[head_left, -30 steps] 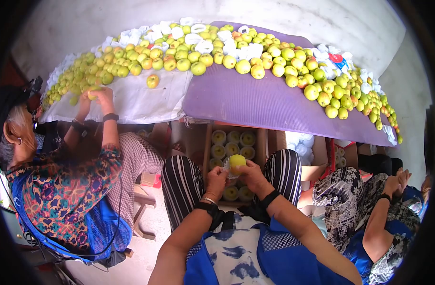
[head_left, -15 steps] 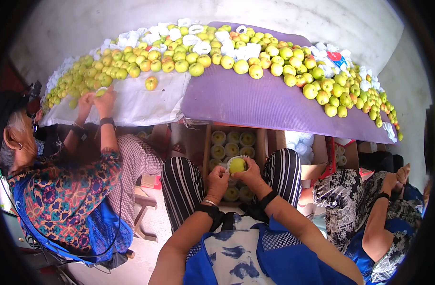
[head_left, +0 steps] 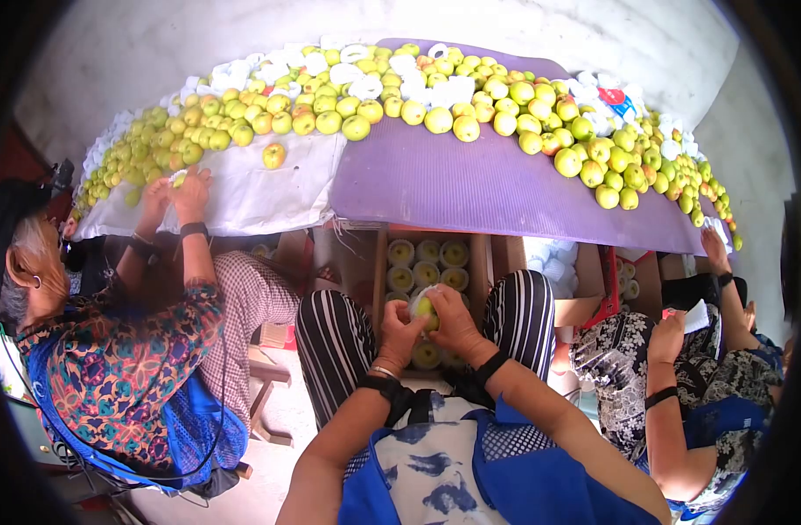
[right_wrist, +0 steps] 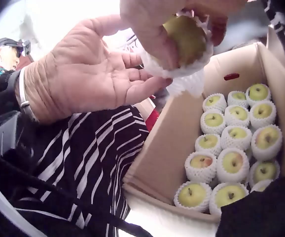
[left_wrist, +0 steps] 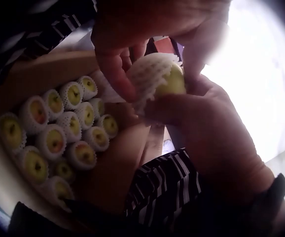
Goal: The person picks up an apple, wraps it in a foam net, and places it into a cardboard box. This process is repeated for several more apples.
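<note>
Foam net (left_wrist: 150, 74) now wraps more of the apple (right_wrist: 189, 39) than a moment earlier. Above the open box (right_wrist: 157, 155), the right hand (head_left: 455, 322) grips the apple; the left hand (head_left: 400, 337), fingers nearly straight, touches the net. Steady the apple and ease the net round evenly, without stretching one side.

The person wears a bright blue vest (head_left: 531, 472) with 2 white-flecked mesh panels (head_left: 516, 442), 1 at each side of the chest, over a cream top (head_left: 431, 464) printed with dark blue brushlike blotches. The trousers (head_left: 341, 350) are black with white lengthwise stripes of uneven width. The hands (head_left: 457, 325) and forearms are bare. Each wrist carries 1 black band; the left adds a thin, pale bracelet (right_wrist: 24, 96) and an angular dark housing (right_wrist: 13, 136).
</note>
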The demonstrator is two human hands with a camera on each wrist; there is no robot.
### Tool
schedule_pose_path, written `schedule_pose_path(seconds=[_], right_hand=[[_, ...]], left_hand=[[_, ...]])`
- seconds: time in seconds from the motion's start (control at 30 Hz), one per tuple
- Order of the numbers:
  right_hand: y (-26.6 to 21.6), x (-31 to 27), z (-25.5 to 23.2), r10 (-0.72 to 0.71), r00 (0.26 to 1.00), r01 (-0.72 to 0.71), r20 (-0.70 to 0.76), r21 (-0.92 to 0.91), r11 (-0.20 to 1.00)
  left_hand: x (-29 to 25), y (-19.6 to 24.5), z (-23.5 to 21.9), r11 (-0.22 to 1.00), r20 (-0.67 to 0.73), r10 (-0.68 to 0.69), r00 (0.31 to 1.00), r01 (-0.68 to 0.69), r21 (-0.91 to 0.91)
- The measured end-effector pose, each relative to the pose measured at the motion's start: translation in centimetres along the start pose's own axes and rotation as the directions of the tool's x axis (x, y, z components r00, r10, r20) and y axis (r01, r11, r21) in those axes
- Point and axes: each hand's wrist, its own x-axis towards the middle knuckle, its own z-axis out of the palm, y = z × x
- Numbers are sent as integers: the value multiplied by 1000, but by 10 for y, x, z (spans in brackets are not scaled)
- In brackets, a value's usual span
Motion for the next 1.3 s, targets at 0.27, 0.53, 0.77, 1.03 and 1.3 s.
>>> schedule_pose_path(seconds=[0.27, 0.53, 0.77, 1.03, 1.3], right_hand=[[-9, 3, -14, 118, 993, -96, 6, 614, 783], [20, 0, 0, 432, 862, -429, 265, 835, 345], [15, 3, -4, 576, 760, -500, 301, 837, 222], [13, -3, 6, 301, 949, -196, -93, 577, 793], [12, -2, 2, 235, 971, -206, 52, 683, 701]], left_hand=[[11, 1, -17, 959, 176, -268, 947, 280, -51], [6, 10, -13, 767, 247, -218, 944, 322, -555], [4, 15, -18, 793, 368, -223, 903, 388, -469], [8, -1, -16, 838, 185, -230, 956, 291, -461], [7, 3, -16, 822, 207, -200, 958, 279, -497]])
